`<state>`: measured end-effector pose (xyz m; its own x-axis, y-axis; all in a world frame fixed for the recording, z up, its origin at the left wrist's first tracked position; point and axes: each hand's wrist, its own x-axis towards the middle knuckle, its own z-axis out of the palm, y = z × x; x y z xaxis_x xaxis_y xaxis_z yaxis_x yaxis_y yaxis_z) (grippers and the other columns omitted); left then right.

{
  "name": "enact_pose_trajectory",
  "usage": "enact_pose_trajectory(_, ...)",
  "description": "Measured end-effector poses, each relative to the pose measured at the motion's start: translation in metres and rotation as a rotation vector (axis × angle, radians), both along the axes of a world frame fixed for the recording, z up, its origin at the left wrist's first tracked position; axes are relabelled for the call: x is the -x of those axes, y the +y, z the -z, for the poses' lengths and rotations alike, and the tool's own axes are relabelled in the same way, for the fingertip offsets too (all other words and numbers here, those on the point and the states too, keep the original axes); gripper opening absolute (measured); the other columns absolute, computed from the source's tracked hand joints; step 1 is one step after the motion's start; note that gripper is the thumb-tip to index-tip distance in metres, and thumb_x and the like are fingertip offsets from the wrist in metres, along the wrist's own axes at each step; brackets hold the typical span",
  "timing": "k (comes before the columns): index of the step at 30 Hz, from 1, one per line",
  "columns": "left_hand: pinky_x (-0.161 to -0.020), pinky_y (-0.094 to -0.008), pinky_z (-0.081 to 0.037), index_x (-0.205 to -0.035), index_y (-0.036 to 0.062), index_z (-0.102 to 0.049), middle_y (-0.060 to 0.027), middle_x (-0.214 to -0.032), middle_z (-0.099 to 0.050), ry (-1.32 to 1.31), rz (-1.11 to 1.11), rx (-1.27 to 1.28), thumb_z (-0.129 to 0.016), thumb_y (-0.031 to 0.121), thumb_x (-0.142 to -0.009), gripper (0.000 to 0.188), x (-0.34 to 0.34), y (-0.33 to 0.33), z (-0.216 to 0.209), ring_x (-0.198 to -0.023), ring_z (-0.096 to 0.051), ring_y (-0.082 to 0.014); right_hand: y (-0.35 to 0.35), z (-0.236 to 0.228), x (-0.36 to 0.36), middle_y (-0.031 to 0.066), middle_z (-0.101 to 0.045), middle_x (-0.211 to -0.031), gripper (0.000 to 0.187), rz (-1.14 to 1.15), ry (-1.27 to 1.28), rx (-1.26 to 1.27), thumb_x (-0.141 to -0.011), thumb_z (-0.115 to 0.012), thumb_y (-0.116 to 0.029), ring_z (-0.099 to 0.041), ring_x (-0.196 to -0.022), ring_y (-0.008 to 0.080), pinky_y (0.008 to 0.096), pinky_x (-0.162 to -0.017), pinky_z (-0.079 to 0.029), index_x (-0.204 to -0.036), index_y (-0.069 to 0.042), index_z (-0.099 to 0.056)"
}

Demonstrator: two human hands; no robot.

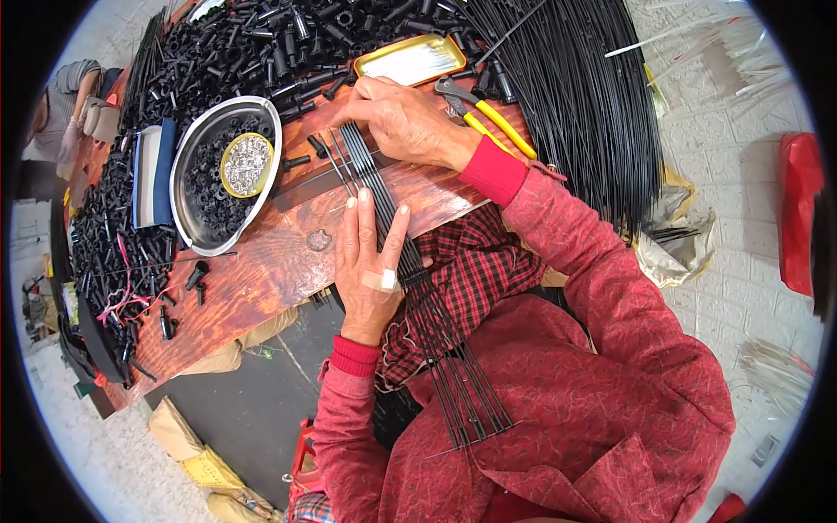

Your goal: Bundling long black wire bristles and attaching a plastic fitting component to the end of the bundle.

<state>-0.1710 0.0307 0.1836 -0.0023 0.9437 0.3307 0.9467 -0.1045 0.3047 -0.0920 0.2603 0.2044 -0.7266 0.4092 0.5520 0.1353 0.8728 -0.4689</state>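
Left hand [370,261] lies flat, fingers spread, pinning the black rods [384,205] to the wooden board [261,270]; their long axis runs away toward the right hand [405,122], fingertips pressing the far ends.

wooden worktable [261,261], pale paved floor [741,174]

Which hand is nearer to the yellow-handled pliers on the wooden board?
The right hand. It rests on the far ends of the black rods, right beside the yellow-handled pliers. The left hand presses the rods lower down, farther from the pliers.
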Motion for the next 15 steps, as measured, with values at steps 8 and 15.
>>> enact_pose_trajectory(8, -0.113, -0.0504, -0.04, -0.149, 0.0217, -0.053, -0.0208, -0.16, -0.038, -0.014, 0.007, -0.027, -0.077, 0.042, -0.082, 0.074, 0.001, -0.001, 0.005, -0.145, -0.04, -0.0422, -0.003, 0.004, 0.006, 0.0098, -0.061, -0.091, 0.026, -0.015, 0.01, 0.035, -0.082, -0.07, -0.005, -0.063, -0.093, 0.0309, 0.0419, -0.08, -0.053, -0.106, -0.012, -0.076)
enact_pose_trajectory(15, -0.114, -0.0489, -0.039, -0.146, 0.0168, -0.056, -0.0201, -0.158, -0.041, -0.041, 0.003, -0.019, -0.076, 0.039, -0.084, 0.069, -0.001, -0.001, 0.001, -0.144, -0.041, -0.0413, -0.005, 0.003, 0.005, 0.0091, -0.061, -0.087, 0.03, 0.01, 0.044, 0.042, -0.084, -0.06, 0.005, -0.06, -0.087, 0.0304, 0.0406, -0.08, -0.051, -0.105, -0.01, -0.076)
